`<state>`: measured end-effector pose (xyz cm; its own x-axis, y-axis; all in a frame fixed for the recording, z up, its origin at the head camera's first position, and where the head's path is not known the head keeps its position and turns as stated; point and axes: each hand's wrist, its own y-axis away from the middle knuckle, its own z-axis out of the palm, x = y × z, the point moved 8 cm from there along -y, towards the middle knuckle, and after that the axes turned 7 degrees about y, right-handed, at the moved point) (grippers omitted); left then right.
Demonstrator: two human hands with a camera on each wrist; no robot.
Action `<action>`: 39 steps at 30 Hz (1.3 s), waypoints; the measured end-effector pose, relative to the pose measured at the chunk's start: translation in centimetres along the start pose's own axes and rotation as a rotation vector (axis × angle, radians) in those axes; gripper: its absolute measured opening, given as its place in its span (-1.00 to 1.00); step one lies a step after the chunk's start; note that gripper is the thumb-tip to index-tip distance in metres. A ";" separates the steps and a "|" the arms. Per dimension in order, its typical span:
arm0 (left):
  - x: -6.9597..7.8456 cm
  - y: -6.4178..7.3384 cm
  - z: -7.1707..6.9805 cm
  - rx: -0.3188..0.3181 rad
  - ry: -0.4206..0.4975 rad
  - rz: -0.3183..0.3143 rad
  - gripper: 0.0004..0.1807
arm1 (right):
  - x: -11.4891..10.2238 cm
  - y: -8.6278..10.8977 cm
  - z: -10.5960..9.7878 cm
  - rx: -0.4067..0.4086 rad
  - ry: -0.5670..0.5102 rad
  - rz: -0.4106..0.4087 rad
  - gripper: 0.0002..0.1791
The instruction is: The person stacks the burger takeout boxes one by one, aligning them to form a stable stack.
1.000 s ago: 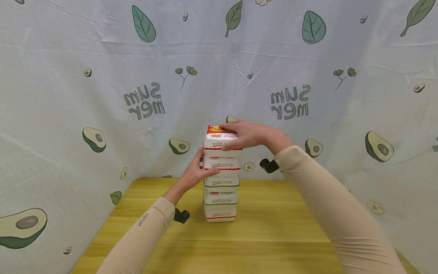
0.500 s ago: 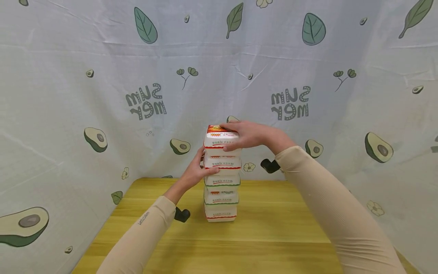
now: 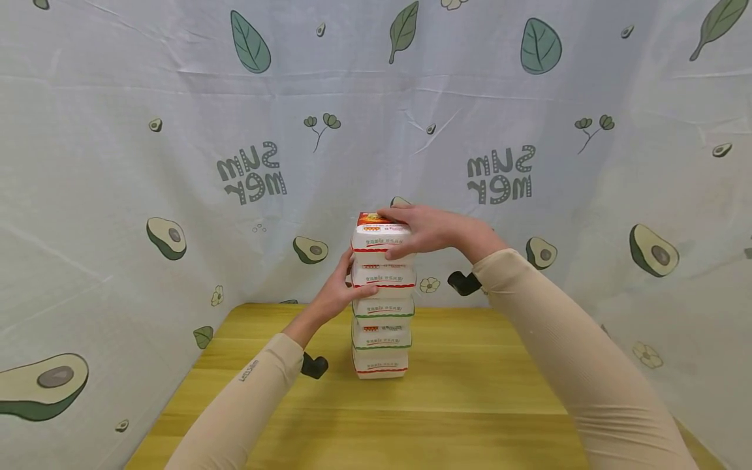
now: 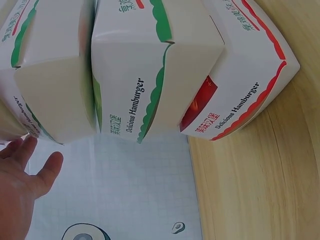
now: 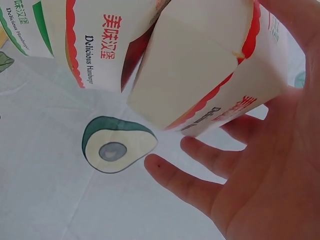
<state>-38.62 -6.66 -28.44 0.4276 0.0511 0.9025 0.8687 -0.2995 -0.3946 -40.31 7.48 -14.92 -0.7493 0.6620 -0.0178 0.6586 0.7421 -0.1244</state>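
Note:
Several white paper hamburger boxes stand in one tall, slightly uneven stack. My right hand (image 3: pixel 431 230) grips the top box (image 3: pixel 370 243), thumb on its front and fingers over its red printed lid. In the right wrist view that box (image 5: pixel 195 65) tilts against the palm, its far side hidden by the hand. My left hand (image 3: pixel 336 295) holds the second box (image 3: pixel 395 279) at its left side, thumb across the front. Below come green-trimmed boxes (image 3: pixel 383 308) and a red-trimmed bottom box (image 3: pixel 380 363) on the table. The left wrist view shows spread fingers (image 4: pixel 49 172) beside the stack.
The yellow wood-grain table (image 3: pixel 470 378) reaches back to a pale curtain (image 3: pixel 376 130) printed with avocados and leaves, which also closes off both sides. Small black devices (image 3: pixel 463 283) are worn at both wrists.
Both hands keep their places on the stack. The whole view shifts only slightly.

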 end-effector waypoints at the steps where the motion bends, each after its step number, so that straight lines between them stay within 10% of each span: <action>1: -0.4 -0.2 -0.1 0.002 0.000 0.005 0.02 | 0.0 0.0 0.0 0.000 -0.003 -0.002 -0.02; 16: -1.2 -0.9 0.1 -0.012 0.000 0.006 0.10 | 0.1 0.3 -0.2 0.022 -0.007 -0.047 0.02; 27: 1.9 0.8 1.0 -0.039 -0.001 -0.004 0.07 | 0.1 0.6 0.1 0.017 0.005 -0.031 0.07; 39: -1.0 -0.2 -0.2 0.012 -0.037 0.055 0.10 | 0.1 1.1 -0.4 0.062 -0.078 -0.013 0.10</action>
<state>-39.32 -6.83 -29.24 0.4836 0.0701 0.8725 0.8464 -0.2915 -0.4457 -39.63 8.43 -14.67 -0.7626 0.6403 -0.0925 0.6449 0.7411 -0.1865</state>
